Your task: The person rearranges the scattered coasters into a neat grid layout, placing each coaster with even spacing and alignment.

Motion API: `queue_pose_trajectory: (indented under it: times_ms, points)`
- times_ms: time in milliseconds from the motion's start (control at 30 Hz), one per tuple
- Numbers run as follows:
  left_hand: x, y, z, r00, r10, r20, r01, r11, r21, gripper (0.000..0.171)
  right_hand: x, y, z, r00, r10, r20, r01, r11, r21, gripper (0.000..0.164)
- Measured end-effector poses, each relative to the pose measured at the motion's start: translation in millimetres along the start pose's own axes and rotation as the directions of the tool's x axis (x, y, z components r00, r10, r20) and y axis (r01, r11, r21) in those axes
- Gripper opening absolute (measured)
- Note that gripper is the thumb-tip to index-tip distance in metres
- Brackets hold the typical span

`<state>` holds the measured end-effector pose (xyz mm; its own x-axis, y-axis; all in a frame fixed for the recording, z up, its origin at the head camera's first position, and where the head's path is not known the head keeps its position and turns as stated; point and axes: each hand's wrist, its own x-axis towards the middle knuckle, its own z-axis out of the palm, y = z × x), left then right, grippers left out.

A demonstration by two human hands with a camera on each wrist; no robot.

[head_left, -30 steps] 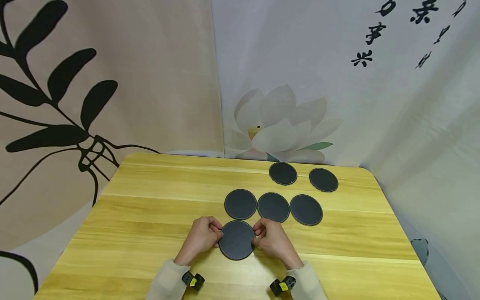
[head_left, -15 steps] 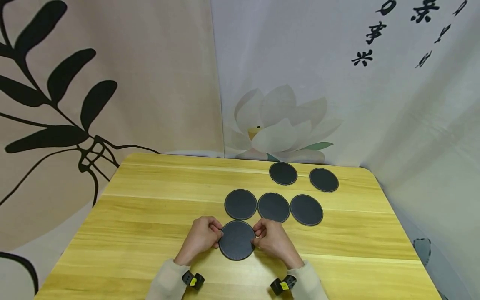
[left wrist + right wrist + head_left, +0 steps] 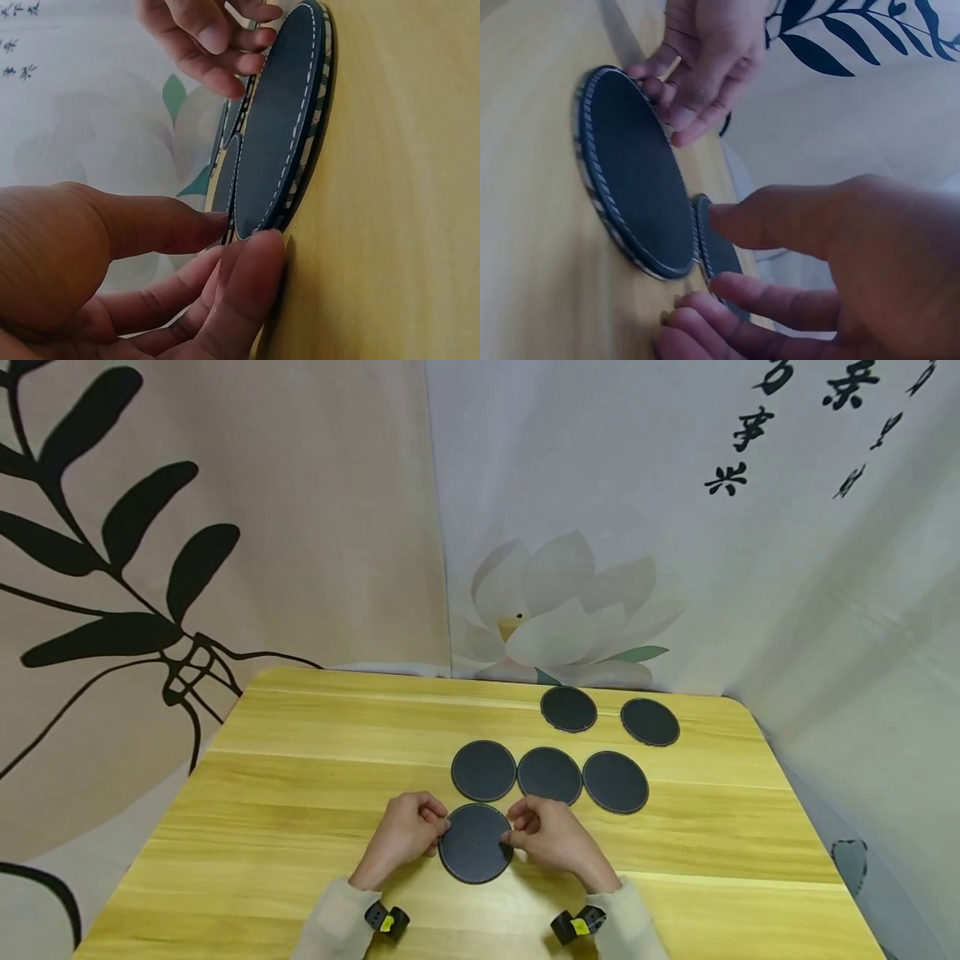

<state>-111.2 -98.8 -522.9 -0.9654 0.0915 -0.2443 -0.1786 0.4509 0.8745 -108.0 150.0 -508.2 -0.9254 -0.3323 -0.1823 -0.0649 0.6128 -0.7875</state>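
Observation:
A round black coaster (image 3: 476,843) with white stitching round its rim lies on the table between both hands. At its left edge is my left hand (image 3: 411,828), fingertips bent in at the rim. In the left wrist view, the coaster's end (image 3: 274,142) sits between the fingertips of that hand (image 3: 187,262). My right hand (image 3: 551,833) hovers by the right edge, thumb tip overlapping the rim in the head view. In the right wrist view, the fingers of my right hand (image 3: 795,277) are spread and apart from the coaster (image 3: 634,172).
Just beyond, three matching coasters stand in a touching row: left (image 3: 483,770), middle (image 3: 550,774) and right (image 3: 616,782). Two more, one coaster (image 3: 568,708) and another coaster (image 3: 650,722), lie near the back edge of the wooden table (image 3: 315,760). Printed curtains (image 3: 337,527) hang behind.
My right hand and wrist have shifted slightly to the right, its fingers loosening at the coaster's edge. The left hand and the coasters hold their places; the head view has tilted a little.

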Motion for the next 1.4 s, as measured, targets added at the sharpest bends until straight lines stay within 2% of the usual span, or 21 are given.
queue_pose_trajectory:
  times_ms: [233, 433, 567, 800, 1033, 1233, 1400]
  points:
    - [3.6, 3.0, -6.1, 0.994, 0.082, -0.069, -0.073, 0.990, 0.119, 0.009, 2.0, 4.1, -20.9, 0.998, -0.066, -0.023, 0.066, 0.998, -0.005, 0.026]
    - [13.3, 9.8, -8.4, 0.985, 0.149, -0.086, -0.141, 0.985, 0.102, 0.011, 4.6, 6.2, -40.1, 0.997, -0.062, -0.051, 0.064, 0.998, 0.030, 0.029]
    - [21.5, 18.8, -9.7, 0.983, 0.176, -0.059, -0.172, 0.983, 0.065, 0.015, 6.9, 6.3, -52.5, 0.997, -0.038, -0.063, 0.041, 0.997, 0.058, 0.033]
    - [35.2, 36.4, -11.9, 0.985, 0.170, 0.028, -0.167, 0.983, -0.074, 0.025, 13.6, 7.2, -65.8, 0.996, 0.003, -0.088, 0.001, 0.999, 0.038, 0.037]
    - [52.7, 52.5, -7.4, 0.984, 0.171, 0.049, -0.165, 0.981, -0.102, 0.026, 21.7, 8.9, -74.7, 0.995, 0.021, -0.101, -0.020, 1.000, 0.012, 0.042]
    - [69.7, 61.7, -5.7, 0.987, 0.133, 0.085, -0.120, 0.981, -0.150, 0.030, 30.7, 12.1, -82.4, 0.994, 0.045, -0.097, -0.045, 0.999, 0.003, 0.043]
    - [83.1, 69.8, -4.2, 0.989, 0.114, 0.098, -0.099, 0.984, -0.149, 0.030, 40.2, 15.3, -92.3, 0.993, 0.056, -0.102, -0.057, 0.998, -0.007, 0.044]
